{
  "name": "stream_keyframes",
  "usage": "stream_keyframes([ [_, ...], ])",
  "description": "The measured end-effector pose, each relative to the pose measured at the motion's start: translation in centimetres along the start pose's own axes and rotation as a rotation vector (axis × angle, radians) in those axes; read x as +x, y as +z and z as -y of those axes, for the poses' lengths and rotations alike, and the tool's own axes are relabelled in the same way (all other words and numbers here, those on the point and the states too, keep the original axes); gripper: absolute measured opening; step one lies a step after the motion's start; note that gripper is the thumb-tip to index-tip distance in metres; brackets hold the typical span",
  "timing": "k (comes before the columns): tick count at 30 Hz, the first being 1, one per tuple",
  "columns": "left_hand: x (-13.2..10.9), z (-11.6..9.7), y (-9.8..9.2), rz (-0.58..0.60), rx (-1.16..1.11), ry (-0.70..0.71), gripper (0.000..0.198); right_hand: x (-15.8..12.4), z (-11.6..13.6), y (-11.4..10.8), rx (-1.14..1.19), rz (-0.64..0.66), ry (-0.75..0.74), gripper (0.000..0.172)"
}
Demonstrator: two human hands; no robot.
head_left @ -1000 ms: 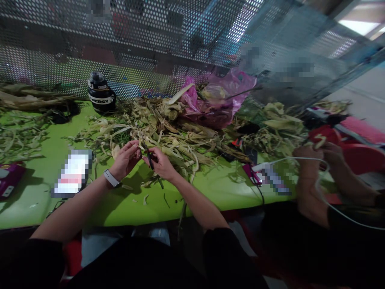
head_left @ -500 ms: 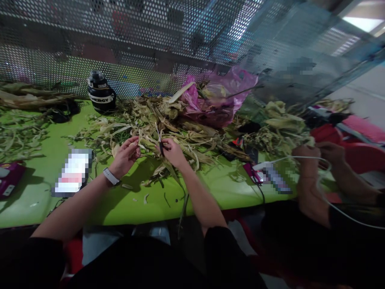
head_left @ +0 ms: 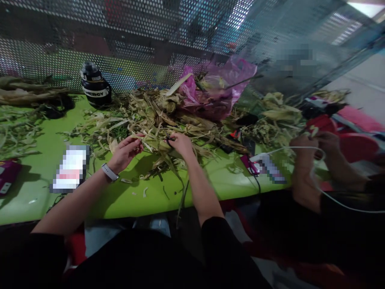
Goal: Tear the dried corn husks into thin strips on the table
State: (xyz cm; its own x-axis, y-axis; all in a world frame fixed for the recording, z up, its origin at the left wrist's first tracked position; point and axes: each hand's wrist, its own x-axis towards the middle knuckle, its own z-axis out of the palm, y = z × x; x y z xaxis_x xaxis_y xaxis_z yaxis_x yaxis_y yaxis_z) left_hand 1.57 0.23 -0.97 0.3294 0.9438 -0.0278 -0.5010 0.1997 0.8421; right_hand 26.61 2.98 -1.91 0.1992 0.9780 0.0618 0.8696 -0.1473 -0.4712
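Fingers of the right hand [head_left: 182, 145] curl around dark scissors [head_left: 169, 140] at the front of the dry husks [head_left: 152, 110] on the green table [head_left: 233, 182]; those of the left hand [head_left: 124, 154] bend inward, whether holding anything I cannot tell.

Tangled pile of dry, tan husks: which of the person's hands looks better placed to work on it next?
Probably the right hand: it is at the tangled pile, holding a mostly hidden black tool. The left hand shows no tool, and whether it grips anything is unclear.
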Motion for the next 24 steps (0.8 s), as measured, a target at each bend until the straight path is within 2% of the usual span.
stream_keyframes([
  [4,-0.1,0.1,0.0,-0.003,0.046,-0.004,0.027,0.7,-0.8,-0.3,0.194,0.163,-0.027,0.037],
  [6,-0.1,0.2,0.0,0.004,0.055,0.015,0.027,0.4,-0.6,-0.5,0.32,0.116,-0.077,0.039],
  [8,-0.1,0.3,0.0,0.012,0.057,0.037,0.025,-0.5,0.4,-0.6,0.485,-0.001,-0.171,0.03],
  [9,-0.2,0.4,0.1,0.019,0.062,0.045,0.024,-1.2,1.1,-0.5,0.589,-0.009,-0.234,0.024],
  [11,-0.3,0.6,0.3,0.039,0.099,0.053,0.025,-2.6,2.7,-0.1,0.79,0.198,-0.297,0.033],
  [13,-0.4,0.7,0.5,0.061,0.162,0.057,0.027,-3.9,4.1,0.5,0.886,0.367,-0.31,0.044],
  [15,-0.5,0.9,0.7,0.084,0.224,0.057,0.028,-4.7,5.0,1.1,0.905,0.393,-0.347,0.048],
  [20,-0.7,1.0,0.9,0.095,0.367,0.054,0.023,-5.1,5.1,1.7,0.753,0.244,-0.476,0.049],
  [24,-0.8,1.0,0.6,0.126,0.483,0.035,0.023,-5.2,5.0,1.6,0.642,0.183,-0.477,0.045],
])
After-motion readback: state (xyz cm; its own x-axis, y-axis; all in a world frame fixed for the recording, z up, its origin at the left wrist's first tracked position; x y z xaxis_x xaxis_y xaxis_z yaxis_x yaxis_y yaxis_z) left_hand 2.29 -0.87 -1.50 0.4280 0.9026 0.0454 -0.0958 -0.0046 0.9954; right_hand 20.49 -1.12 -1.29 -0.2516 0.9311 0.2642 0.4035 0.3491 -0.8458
